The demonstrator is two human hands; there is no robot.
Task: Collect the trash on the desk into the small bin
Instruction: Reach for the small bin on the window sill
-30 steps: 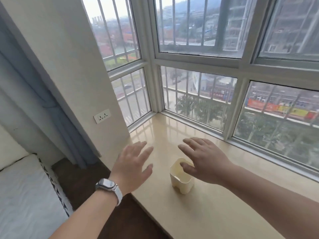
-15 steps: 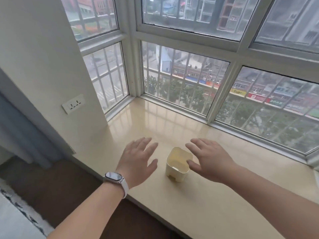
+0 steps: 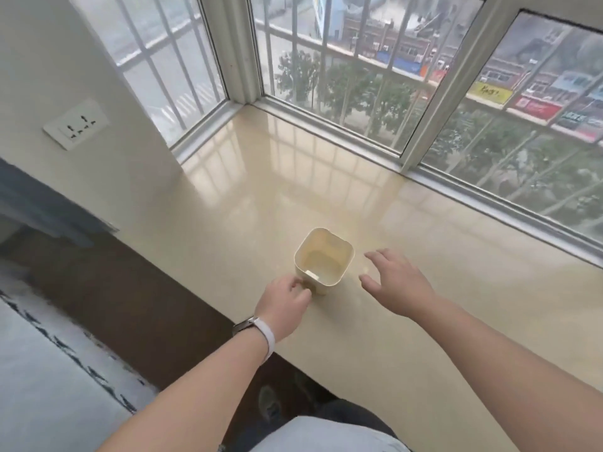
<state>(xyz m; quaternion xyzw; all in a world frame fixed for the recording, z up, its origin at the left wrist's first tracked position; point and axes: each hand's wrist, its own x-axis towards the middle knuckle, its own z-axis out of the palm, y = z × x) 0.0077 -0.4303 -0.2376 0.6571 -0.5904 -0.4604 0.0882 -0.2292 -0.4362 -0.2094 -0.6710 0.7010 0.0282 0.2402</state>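
Cream plastic, square with rounded corners and thin walls, the bin (image 3: 326, 288) stands upright near the front edge of the worktop (image 3: 293, 190). As far as we can see, it holds nothing but a small pale tab (image 3: 312, 275) at its near rim. We judge the task barely begun: no trash shows on the slab in view, so whatever is to be collected lies out of frame. The left hand (image 3: 285, 301) curls its fingers round the bin's near lower corner. The right hand (image 3: 398, 283) hovers just beside the bin, fingers spread, holding nothing. The worktop is a beige, polished, stone-like slab that mirrors the barred window (image 3: 359, 93). A white strap (image 3: 266, 337) circles the left wrist; a white socket (image 3: 76, 123) sits on the matte wall.
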